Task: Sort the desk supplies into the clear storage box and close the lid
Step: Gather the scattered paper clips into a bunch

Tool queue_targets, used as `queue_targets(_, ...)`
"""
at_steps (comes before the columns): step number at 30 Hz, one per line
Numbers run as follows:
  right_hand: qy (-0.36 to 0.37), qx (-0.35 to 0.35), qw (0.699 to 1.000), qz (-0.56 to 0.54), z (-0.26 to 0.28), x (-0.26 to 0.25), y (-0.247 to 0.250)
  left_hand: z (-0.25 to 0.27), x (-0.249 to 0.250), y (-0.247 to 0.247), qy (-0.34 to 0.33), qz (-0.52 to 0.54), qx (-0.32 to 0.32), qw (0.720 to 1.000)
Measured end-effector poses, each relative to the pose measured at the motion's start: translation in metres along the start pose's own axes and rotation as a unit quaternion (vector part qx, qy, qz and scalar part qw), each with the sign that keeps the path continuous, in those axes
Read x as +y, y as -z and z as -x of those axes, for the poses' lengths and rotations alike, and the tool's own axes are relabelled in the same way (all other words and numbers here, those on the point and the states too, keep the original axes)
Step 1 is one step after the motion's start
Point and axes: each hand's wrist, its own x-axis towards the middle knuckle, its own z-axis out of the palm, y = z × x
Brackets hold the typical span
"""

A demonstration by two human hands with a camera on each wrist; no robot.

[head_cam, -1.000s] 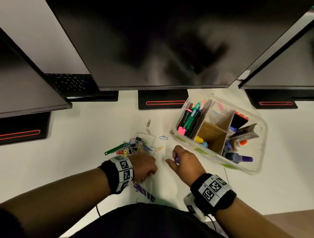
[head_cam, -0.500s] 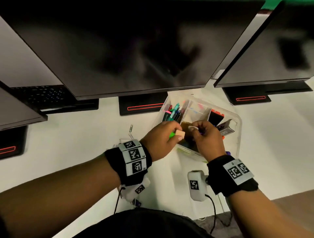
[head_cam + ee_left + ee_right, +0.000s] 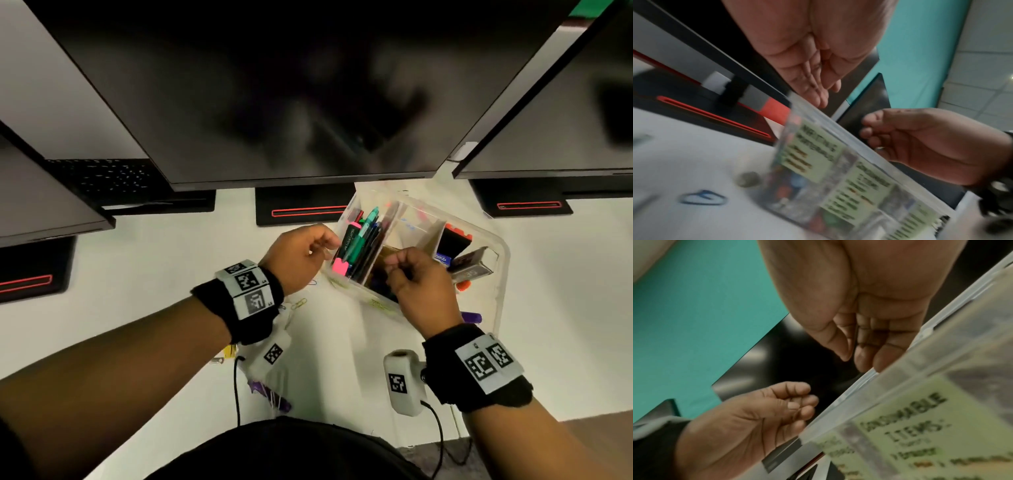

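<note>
The clear storage box (image 3: pixel 493 240) stands open on the white desk, right of centre, with cardboard dividers inside. Pens and a pink highlighter (image 3: pixel 340 266) fill its left compartment, and a purple marker (image 3: pixel 472 317) lies at its near side. My left hand (image 3: pixel 322 245) hovers at the box's left wall with its fingers loosely curled and nothing in them. My right hand (image 3: pixel 394 267) hangs over the middle compartment, thumb near its fingertips, with nothing visible between them. The wrist views show the labelled box wall (image 3: pixel 920 402) and both palms bare (image 3: pixel 818 91).
Loose paper clips (image 3: pixel 299 303) lie on the desk under my left wrist, along with a blue clip (image 3: pixel 702 197). A purple item (image 3: pixel 270 394) sits near the desk's front edge. Three dark monitors (image 3: pixel 274 85) overhang the back, their stands (image 3: pixel 301 209) behind the box.
Both hands rose from the clip pile to the box. Half a second ago they held small items over it; now their fingers are loose and the left hand has drawn back to the box's left wall.
</note>
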Motion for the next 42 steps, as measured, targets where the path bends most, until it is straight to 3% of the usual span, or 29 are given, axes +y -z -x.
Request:
queue_targets(4, 0.062, -0.102, 0.992, 0.033, 0.008, -0.022, -0.031, 0.016, -0.045, 0.049, 0.042, -0.023, 0.068, 0.997)
queue_targets(9, 0.129, -0.224, 0.951, 0.170, 0.011, -0.034, -0.085, 0.040, -0.091, 0.086, 0.104, -0.207, -0.011, 0.973)
queue_targets(11, 0.088, -0.256, 0.930, 0.247, 0.007, -0.023, -0.114, 0.044, -0.101, 0.090, 0.117, -0.260, -0.055, 0.957)
queue_targets(14, 0.039, -0.234, 0.883, 0.404, -0.009, -0.008, -0.155, 0.047, -0.109, 0.090, 0.115, -0.304, -0.118, 0.938)
queue_targets(18, -0.070, -0.203, 0.883, 0.417, -0.030, -0.006, -0.178, 0.045, -0.106, 0.075, 0.094, -0.304, -0.173, 0.932)
queue_targets(23, -0.138, -0.244, 0.841, 0.463, -0.037, -0.010, -0.187, 0.041, -0.099, 0.049, 0.046, -0.316, -0.234, 0.918)
queue_targets(25, -0.137, -0.242, 0.844, 0.460, -0.036, -0.008, -0.186, 0.042, -0.102, 0.042, 0.032, -0.326, -0.253, 0.910)
queue_targets(29, -0.050, -0.252, 0.859, 0.443, -0.026, -0.004, -0.169, 0.041, -0.105, 0.037, 0.012, -0.360, -0.267, 0.894)
queue_targets(35, 0.057, -0.262, 0.824, 0.499, -0.007, -0.008, -0.153, 0.043, -0.102, 0.029, -0.009, -0.377, -0.284, 0.882)
queue_targets(38, 0.054, -0.279, 0.854, 0.435, -0.001, -0.010, -0.140, 0.042, -0.105, 0.026, 0.000, -0.355, -0.261, 0.898)
queue_targets(42, 0.064, -0.245, 0.906, 0.339, 0.012, -0.023, -0.119, 0.040, -0.095, 0.032, 0.014, -0.289, -0.195, 0.937)
